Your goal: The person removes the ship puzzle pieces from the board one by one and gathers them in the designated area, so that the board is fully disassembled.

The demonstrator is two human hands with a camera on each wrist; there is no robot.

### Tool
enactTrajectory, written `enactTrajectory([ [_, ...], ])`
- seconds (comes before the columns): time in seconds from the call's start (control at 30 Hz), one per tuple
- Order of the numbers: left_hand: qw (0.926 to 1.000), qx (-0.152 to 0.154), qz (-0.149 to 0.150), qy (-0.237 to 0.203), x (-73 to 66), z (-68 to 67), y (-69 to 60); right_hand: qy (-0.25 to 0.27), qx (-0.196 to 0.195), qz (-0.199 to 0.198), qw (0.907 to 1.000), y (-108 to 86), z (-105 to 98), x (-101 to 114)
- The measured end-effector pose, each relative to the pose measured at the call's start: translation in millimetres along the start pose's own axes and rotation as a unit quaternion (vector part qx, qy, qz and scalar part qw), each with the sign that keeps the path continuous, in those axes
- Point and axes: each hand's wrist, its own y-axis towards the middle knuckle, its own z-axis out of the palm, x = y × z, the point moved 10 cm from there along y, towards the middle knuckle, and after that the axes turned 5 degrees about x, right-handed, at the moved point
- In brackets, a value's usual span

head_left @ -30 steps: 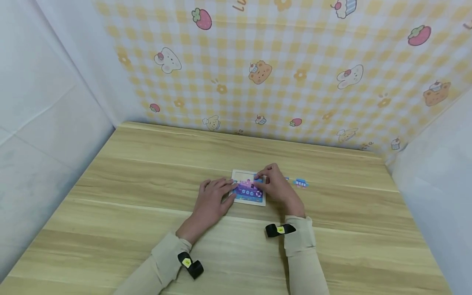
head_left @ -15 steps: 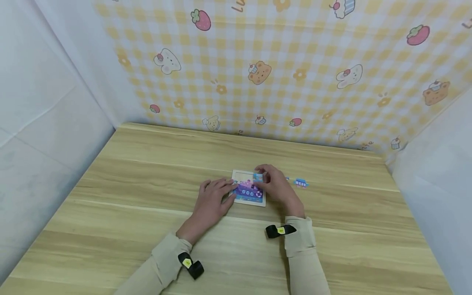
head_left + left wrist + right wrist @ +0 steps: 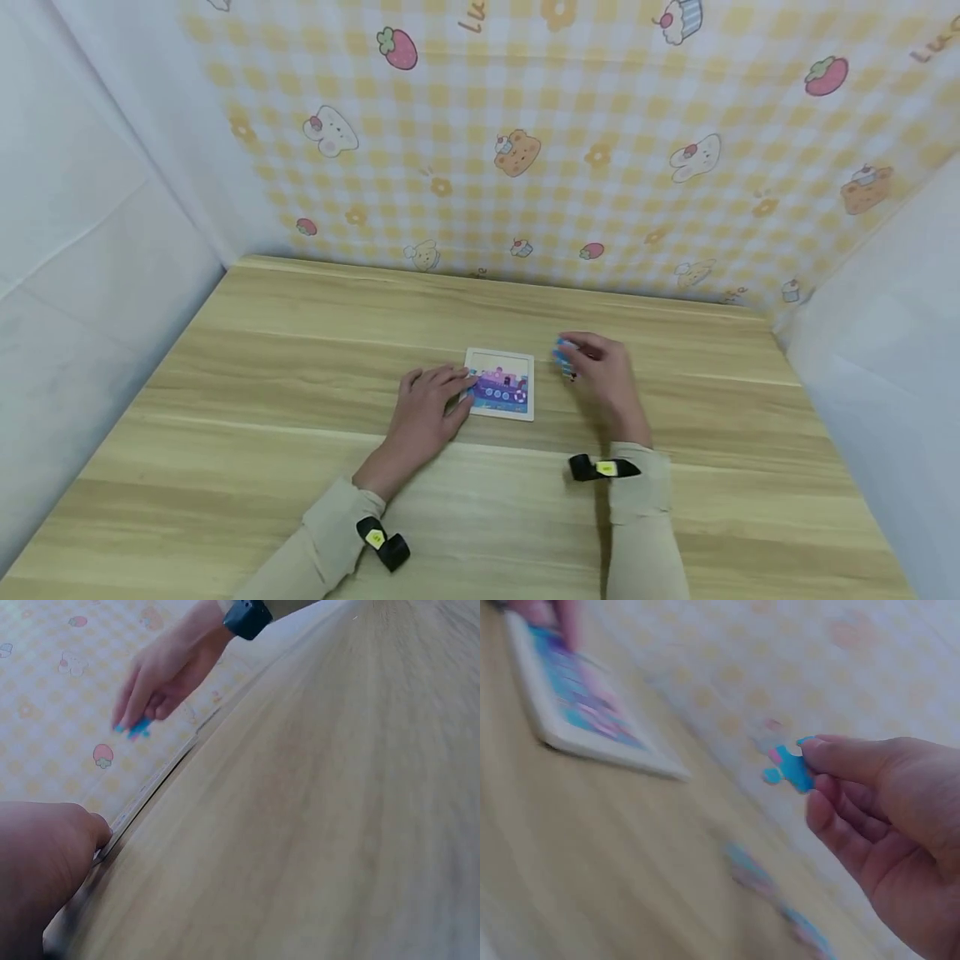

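A small square puzzle with a white frame lies on the wooden table, showing a purple and pink ship picture. My left hand rests with extended fingers on its left side. To the right of the frame, my right hand pinches a blue puzzle piece with a pink patch between thumb and fingers, raised above the table in the right wrist view. The upper part of the picture area is pale and has no blue piece in its right corner.
Loose blue pieces lie on the table below my right hand in the right wrist view, blurred. A yellow checked cloth hangs behind the table, and white walls stand at both sides.
My right hand has moved right, off the frame, with a blue piece pinched in it. The blue piece at the frame's upper right corner is gone from there. My left hand stays on the frame.
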Motion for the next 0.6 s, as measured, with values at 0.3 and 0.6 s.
enactTrajectory([
  [0.3,1.0000,-0.007,-0.002,0.003,2.9,-2.1,0.5,-0.046,-0.048,0.108,0.9920,-34.7,-92,-56],
  [0.6,1.0000,0.004,-0.007,-0.003,2.0,2.8,1.2,-0.146,-0.013,0.074,0.9864,-33.2,-108,-71],
])
